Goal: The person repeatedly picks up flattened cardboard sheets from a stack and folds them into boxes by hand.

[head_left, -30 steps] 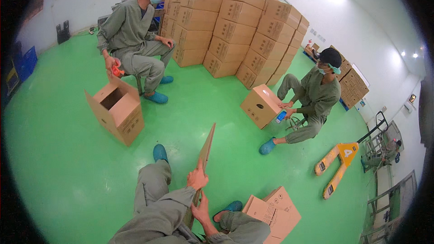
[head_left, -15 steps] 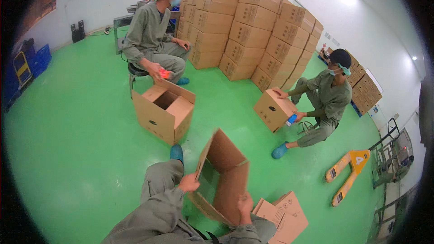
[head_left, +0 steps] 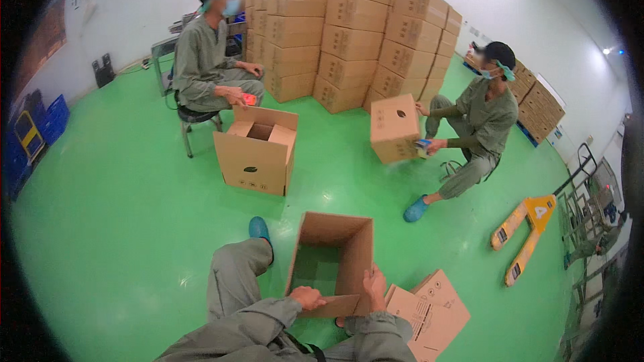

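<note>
An unfolded cardboard box [head_left: 359,248] stands between my legs, with green floor showing through it. My left hand [head_left: 308,298] is closed on a flap [head_left: 341,306] at its near side, the flap lying across the opening. Against the right wall of the box, my right hand [head_left: 374,286] grips the edge with the fingers bent round it. Beside my right leg lie several flat cardboard cartons [head_left: 429,315].
Ahead on the left, a seated person [head_left: 218,60] holds a red object above an open box [head_left: 255,167]. At the right, another person [head_left: 493,100] handles a box [head_left: 396,127] with a blue tape dispenser [head_left: 422,146]. Stacked cartons [head_left: 349,33] and a yellow pallet jack [head_left: 537,211] stand beyond.
The box has swung from a slant to squarer before me. My left hand has moved from its left wall to the near flap. The person at right has turned their box.
</note>
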A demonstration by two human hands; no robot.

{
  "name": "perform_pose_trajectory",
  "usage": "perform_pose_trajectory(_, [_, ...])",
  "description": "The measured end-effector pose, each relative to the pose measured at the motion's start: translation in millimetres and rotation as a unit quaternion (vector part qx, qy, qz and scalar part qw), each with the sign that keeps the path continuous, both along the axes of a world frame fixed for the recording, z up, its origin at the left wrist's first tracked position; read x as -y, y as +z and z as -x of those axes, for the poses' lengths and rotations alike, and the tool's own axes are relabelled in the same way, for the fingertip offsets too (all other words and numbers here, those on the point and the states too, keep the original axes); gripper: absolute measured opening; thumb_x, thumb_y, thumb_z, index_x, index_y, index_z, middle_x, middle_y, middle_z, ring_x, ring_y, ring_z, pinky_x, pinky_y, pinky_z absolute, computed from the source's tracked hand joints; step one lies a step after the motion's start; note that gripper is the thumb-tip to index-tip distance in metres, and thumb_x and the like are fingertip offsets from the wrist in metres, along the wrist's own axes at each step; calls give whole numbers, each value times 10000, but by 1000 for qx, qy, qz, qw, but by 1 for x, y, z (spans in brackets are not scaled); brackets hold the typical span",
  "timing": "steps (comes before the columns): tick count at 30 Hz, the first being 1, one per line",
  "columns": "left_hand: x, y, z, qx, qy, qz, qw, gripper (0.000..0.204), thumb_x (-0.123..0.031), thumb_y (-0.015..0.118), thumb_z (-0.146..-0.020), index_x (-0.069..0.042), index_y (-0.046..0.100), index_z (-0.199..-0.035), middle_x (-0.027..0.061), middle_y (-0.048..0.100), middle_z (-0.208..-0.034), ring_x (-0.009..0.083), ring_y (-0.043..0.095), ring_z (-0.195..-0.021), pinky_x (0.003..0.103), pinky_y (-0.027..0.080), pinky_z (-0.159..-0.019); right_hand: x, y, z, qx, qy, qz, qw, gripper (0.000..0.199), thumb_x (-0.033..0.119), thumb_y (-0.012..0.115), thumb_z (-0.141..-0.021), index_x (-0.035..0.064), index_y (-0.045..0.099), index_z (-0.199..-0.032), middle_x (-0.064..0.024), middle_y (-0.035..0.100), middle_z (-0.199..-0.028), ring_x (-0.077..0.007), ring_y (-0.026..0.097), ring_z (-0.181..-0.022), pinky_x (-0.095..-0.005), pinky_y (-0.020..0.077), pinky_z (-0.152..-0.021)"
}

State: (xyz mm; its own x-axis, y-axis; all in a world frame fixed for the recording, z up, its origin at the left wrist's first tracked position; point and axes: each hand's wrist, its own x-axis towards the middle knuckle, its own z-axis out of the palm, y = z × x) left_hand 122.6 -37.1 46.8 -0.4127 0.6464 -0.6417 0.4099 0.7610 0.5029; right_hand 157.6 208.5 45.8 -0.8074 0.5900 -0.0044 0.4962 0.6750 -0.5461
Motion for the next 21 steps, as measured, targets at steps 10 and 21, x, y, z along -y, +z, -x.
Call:
perform_pose_trajectory(10, [-69,-85,40,-225,-3,87,970,740,-476,627,-897,-162,371,-1517,190,204,-1608,405,232,-1461,720,174,-1101,17,9,-21,29,4,-44,999,369,330,628,-902,121,660,-1204,-206,691,-1014,-423,672,-878,-518,545,-750])
perform_pose_trajectory(21, [-71,-2,101,-248,-59,-69,964,1492,-785,819,-385,63,255,-1476,242,307,-1523,473,280,-1417,681,282,-1078,16,4,-17,18,21,-105,994,346,241,632,-893,129,648,-1220,-182,685,-918,-397,671,-769,-499,540,-667])
